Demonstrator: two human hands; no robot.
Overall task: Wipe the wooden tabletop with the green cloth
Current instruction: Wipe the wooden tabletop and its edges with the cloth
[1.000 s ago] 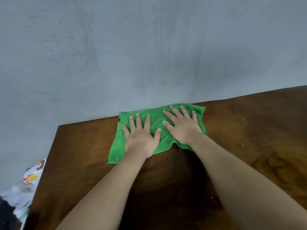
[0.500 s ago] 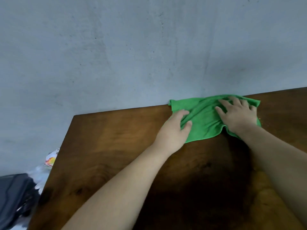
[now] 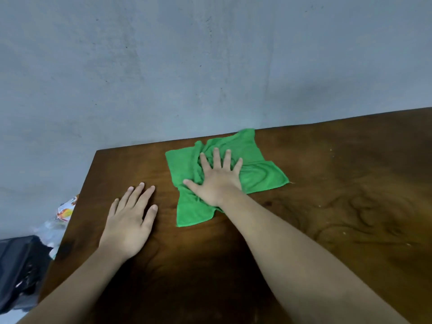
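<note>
Green cloth (image 3: 254, 176) now under right hand (image 3: 217, 181) only.

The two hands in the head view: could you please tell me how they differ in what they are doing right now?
The right hand lies on the green cloth, bunching it; the left hand rests on the bare wooden tabletop, apart from the cloth. The right hand's fingers are spread wide and lie nearer the wall; the left hand's are closer together and nearer the table's left edge. Both lie flat, palm down.

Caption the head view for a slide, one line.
Right hand presses the rumpled green cloth flat on the dark wooden tabletop; left hand rests beside it.
</note>
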